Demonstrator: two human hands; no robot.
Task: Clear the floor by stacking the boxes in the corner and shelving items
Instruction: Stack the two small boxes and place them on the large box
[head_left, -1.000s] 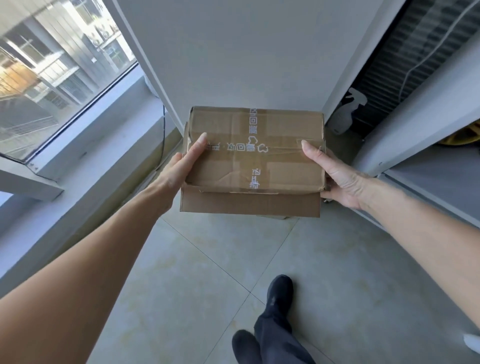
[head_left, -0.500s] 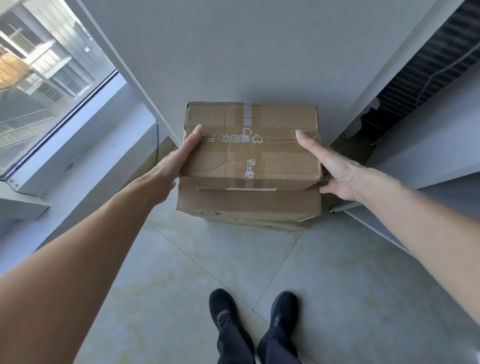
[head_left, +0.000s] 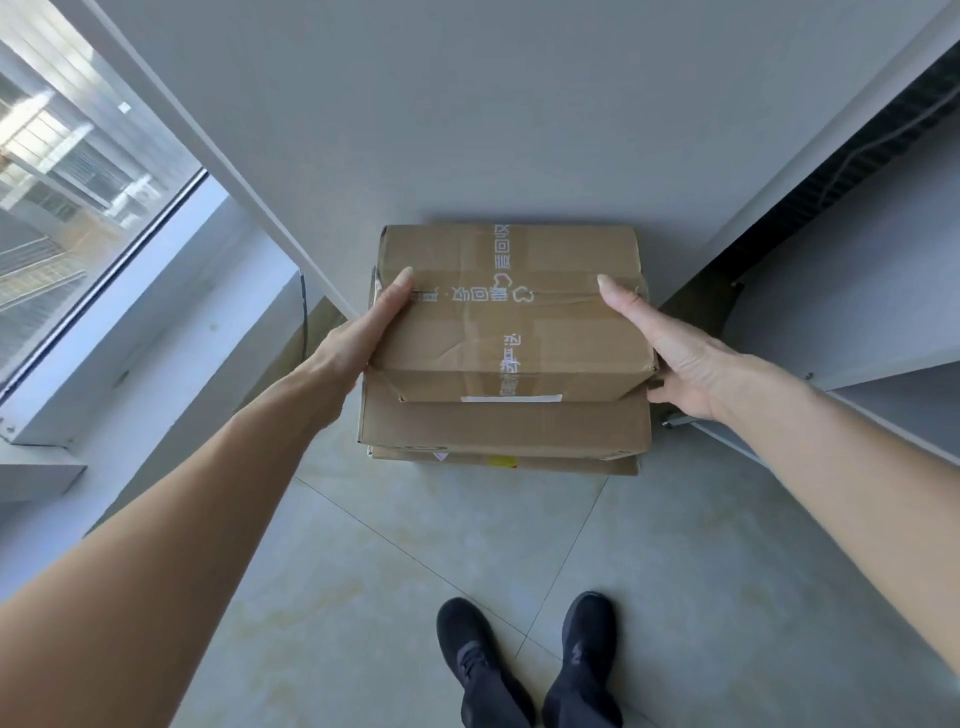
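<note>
While both hands clasp the top cardboard box (head_left: 511, 312) by its short sides, it sits on, or just above, a stack of at least two more boxes pushed against the grey wall (head_left: 441, 114) in the corner; whether its weight is fully down I cannot tell. The left hand (head_left: 363, 332) lies flat along the left side with the thumb on the lid, and the right hand (head_left: 670, 358) does the same on the right, its fingers tucked under the near right corner. The risks come from how the pile is built. The top box looks dented and creased along its near edge and seems slightly narrower than the middle box (head_left: 504, 426) beneath it, so an uneven release could leave it skewed or rocking. The bottom box (head_left: 506, 464) shows only as a thin strip and looks a little offset, which suggests a base that is not quite square. If the right hand's fingers are drawn out sideways from under the corner, they could drag the box toward the shelf unit (head_left: 857, 312) just beside the stack. A push too far forward would jam it against the wall and crush the soft cardboard further. The tiled floor (head_left: 415, 571) near the black shoes (head_left: 530, 665) is bare.
</note>
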